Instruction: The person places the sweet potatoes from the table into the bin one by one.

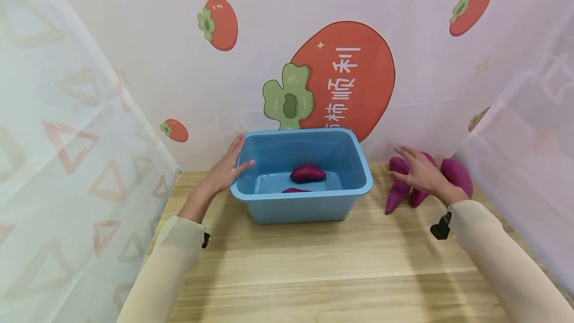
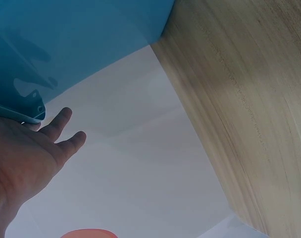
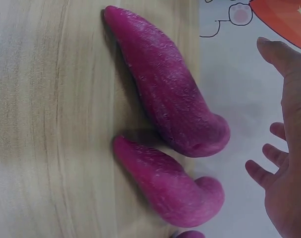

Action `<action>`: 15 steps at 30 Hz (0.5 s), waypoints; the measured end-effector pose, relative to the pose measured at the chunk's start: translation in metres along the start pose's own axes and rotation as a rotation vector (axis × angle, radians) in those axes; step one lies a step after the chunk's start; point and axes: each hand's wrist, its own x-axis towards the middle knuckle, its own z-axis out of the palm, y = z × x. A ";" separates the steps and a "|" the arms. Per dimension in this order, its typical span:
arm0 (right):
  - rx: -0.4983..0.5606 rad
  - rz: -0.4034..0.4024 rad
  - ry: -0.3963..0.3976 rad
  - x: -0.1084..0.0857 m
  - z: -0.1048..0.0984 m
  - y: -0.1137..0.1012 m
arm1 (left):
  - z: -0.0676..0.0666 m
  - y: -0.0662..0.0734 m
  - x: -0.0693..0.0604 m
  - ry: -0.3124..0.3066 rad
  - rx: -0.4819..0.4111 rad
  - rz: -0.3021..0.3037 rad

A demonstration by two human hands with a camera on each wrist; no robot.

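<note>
A blue plastic bin [image 1: 296, 209] stands on the wooden table. Inside lie a purple sweet potato [image 1: 308, 173] and a second purple piece [image 1: 296, 190], mostly hidden by the near wall. My left hand [image 1: 224, 169] rests at the bin's left rim, thumb over the inner side and fingers extended along the outside. On the right, my right hand [image 1: 420, 172] hovers with spread fingers over three purple sweet potatoes: a slender one [image 1: 397, 194], a middle one [image 1: 419, 198] partly covered by the hand, and a thick one [image 1: 457, 176]. Nothing is in the right hand.
A white sheet [image 1: 430, 79] printed with persimmons hangs behind the table and along both sides. The wooden table top [image 1: 323, 268] stretches in front of the bin. A black wrist camera [image 1: 441, 227] sits below the right cuff.
</note>
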 end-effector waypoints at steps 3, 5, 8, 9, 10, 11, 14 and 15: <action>0.009 0.006 0.000 0.000 0.003 0.002 | 0.000 -0.001 0.000 -0.001 0.001 -0.004; 0.016 0.013 -0.005 0.000 0.004 0.003 | 0.001 -0.001 0.000 0.000 0.000 -0.006; 0.025 0.022 -0.019 -0.001 0.008 0.006 | 0.001 -0.001 0.000 0.001 0.005 -0.006; 0.026 0.024 -0.022 -0.001 0.009 0.006 | 0.001 -0.001 0.000 0.000 0.009 -0.007; 0.029 0.027 -0.026 -0.001 0.010 0.007 | 0.001 -0.001 0.000 -0.001 0.012 -0.008; 0.033 0.028 -0.029 -0.002 0.011 0.008 | 0.001 -0.001 0.000 -0.002 0.011 -0.008; 0.041 0.027 -0.030 -0.002 0.015 0.010 | 0.001 -0.001 0.000 -0.004 0.010 -0.014; 0.044 0.026 -0.031 -0.002 0.016 0.011 | 0.001 -0.001 -0.001 -0.004 0.009 -0.015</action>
